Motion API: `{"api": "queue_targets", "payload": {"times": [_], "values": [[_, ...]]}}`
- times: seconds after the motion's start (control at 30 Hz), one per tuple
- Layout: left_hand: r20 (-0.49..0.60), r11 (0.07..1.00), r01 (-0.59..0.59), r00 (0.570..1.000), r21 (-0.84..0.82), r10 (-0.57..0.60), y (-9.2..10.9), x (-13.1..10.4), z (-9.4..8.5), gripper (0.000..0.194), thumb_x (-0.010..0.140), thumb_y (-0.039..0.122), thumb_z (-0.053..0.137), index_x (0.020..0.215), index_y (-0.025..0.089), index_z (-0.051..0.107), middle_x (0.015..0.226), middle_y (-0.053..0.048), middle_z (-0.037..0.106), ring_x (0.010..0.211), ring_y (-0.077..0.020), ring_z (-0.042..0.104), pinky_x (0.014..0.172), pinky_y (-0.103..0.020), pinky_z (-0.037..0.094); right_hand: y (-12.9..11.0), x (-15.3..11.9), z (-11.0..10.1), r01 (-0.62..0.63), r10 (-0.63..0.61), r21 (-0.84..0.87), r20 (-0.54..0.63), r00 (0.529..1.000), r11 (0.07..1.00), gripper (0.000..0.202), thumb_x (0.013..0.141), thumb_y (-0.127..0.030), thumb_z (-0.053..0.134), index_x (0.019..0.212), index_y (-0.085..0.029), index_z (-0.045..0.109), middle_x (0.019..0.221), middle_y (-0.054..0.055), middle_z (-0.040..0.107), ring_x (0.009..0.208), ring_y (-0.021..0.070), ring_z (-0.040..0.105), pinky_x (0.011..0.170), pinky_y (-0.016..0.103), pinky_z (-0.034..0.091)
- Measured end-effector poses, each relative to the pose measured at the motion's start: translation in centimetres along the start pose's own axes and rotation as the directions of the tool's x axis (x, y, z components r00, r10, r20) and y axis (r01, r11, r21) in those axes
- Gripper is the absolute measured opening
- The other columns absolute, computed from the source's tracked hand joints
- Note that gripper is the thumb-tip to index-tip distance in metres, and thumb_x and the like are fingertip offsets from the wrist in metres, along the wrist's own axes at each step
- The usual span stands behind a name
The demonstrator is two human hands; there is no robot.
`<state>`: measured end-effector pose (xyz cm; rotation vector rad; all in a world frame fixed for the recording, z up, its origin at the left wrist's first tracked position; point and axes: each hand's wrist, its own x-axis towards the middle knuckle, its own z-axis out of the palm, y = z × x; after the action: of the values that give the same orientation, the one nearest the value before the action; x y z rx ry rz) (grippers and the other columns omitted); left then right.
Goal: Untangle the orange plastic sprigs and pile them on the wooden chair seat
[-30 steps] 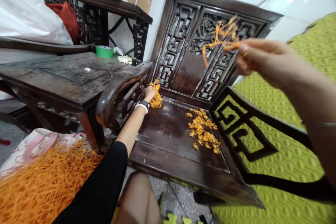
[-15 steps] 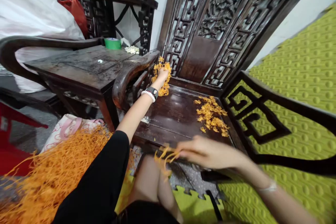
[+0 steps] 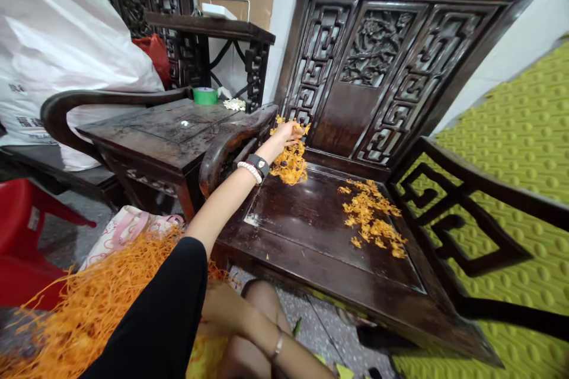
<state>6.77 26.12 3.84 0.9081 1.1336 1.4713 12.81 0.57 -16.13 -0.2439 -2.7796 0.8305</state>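
At the chair seat's back left corner, my left hand (image 3: 288,132) reaches into a heap of orange stringy, knotted pieces (image 3: 290,166). Its fingers are closed around an orange piece at their tips. A second, flatter spread of orange pieces (image 3: 371,213) lies on the right of the dark wooden seat (image 3: 297,222). My right hand (image 3: 220,308) is low, near my knee, beside a big mass of long orange strands (image 3: 111,284). It is blurred, and the left sleeve covers its fingers.
Carved chair arms (image 3: 462,207) flank the seat. A side table (image 3: 146,130) at left bears green tape (image 3: 205,96). A red stool (image 3: 18,237), a pink-and-white bag (image 3: 118,228) and a large white sack (image 3: 66,41) stand at left. Yellow-green matting (image 3: 524,148) lines the right side.
My right hand has swept left from the chair's front edge, where it held orange strands, to behind my left sleeve. My left hand stays at the back left heap. The view has shifted slightly.
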Motion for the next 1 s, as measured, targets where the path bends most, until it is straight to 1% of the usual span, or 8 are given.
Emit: {"api": "queue_targets", "payload": {"times": [0.1,0.17,0.27,0.33,0.43,0.57,0.7,1.0], "values": [[0.000,0.999,0.001,1.000,-0.038,-0.001,0.6,-0.2,-0.1,0.028,0.096,0.023,0.034,0.070,0.019,0.043,0.060,-0.001,0.055,0.070,-0.0126,0.064,0.068,-0.021,0.050,-0.1,-4.1,-5.4,0.106,-0.081,0.067,-0.297,0.951,0.992,0.023,0.064,-0.050,0.046,0.065,-0.059,0.067,0.053,-0.020,0.066,0.041,0.0157,0.060,0.039,0.029,0.039],[0.027,0.997,-0.027,0.999,-0.073,0.029,1.1,-0.6,0.1,0.032,0.097,0.024,0.033,0.066,0.019,0.038,0.055,0.000,0.046,0.062,-0.0114,0.060,0.065,-0.022,0.049,0.7,-6.0,-10.8,-0.013,-0.012,-0.028,-0.731,0.682,1.000,0.013,0.068,-0.052,0.056,0.060,-0.048,0.065,0.047,-0.013,0.061,0.039,0.0180,0.056,0.042,0.033,0.045],[0.097,0.989,-0.078,0.991,-0.126,0.090,2.0,-1.5,0.6,0.037,0.098,0.028,0.034,0.062,0.019,0.034,0.051,0.003,0.035,0.047,-0.0078,0.047,0.055,-0.020,0.043,4.0,-5.9,-19.6,-0.225,0.089,0.015,-0.942,0.324,0.974,0.020,0.081,-0.043,0.058,0.099,-0.035,0.063,0.090,0.003,0.068,0.085,0.0268,0.065,0.082,0.050,0.051],[0.151,0.975,-0.128,0.976,-0.179,0.156,2.6,-2.4,1.0,0.040,0.099,0.031,0.034,0.061,0.019,0.033,0.049,0.004,0.028,0.040,-0.0058,0.037,0.049,-0.017,0.037,7.1,-4.0,-24.5,-0.320,0.115,0.032,-0.963,0.243,0.947,0.068,0.062,-0.050,0.078,0.119,-0.022,0.055,0.123,0.015,0.057,0.118,0.0343,0.052,0.104,0.057,0.038],[0.169,0.927,-0.267,0.933,-0.264,0.317,3.2,-3.8,1.5,0.039,0.099,0.027,0.037,0.061,0.018,0.036,0.049,0.005,0.023,0.040,-0.0047,0.035,0.048,-0.014,0.035,10.8,-0.7,-28.8,-0.293,0.238,0.131,-0.900,0.365,0.947,0.092,0.048,-0.055,0.084,0.125,-0.016,0.049,0.133,0.019,0.050,0.128,0.0350,0.044,0.108,0.055,0.035],[0.148,0.860,-0.436,0.863,-0.264,0.483,3.5,-5.5,1.4,0.028,0.094,0.020,0.050,0.067,0.015,0.050,0.062,0.001,0.050,0.075,-0.0116,0.063,0.074,-0.020,0.048,11.5,0.8,-29.2,0.030,0.334,0.422,-0.755,0.564,0.906,0.056,0.059,-0.050,0.078,0.102,-0.022,0.057,0.102,0.006,0.065,0.094,0.0211,0.064,0.088,0.038,0.053],[0.080,0.861,-0.324,0.920,-0.392,0.383,3.9,-6.0,0.5,0.018,0.098,0.027,0.043,0.095,0.017,0.058,0.099,-0.003,0.063,0.115,-0.0210,0.058,0.093,-0.032,0.046,9.2,-0.9,-27.5,0.057,0.432,0.524,-0.754,0.495,0.849,0.035,0.063,-0.047,0.076,0.080,-0.024,0.055,0.067,-0.005,0.054,0.057,0.0107,0.053,0.058,0.025,0.048],[0.127,0.797,-0.029,0.983,-0.603,0.131,4.4,-4.6,3.1,0.033,0.102,0.032,0.030,0.112,0.013,0.055,0.096,-0.003,0.062,0.094,-0.0151,0.066,0.079,-0.028,0.052,4.8,-5.0,-26.0,0.052,0.636,0.736,-0.616,0.466,0.675,0.030,0.067,-0.046,0.075,0.082,-0.024,0.061,0.072,0.000,0.063,0.053,0.0140,0.055,0.053,0.031,0.049]]}}
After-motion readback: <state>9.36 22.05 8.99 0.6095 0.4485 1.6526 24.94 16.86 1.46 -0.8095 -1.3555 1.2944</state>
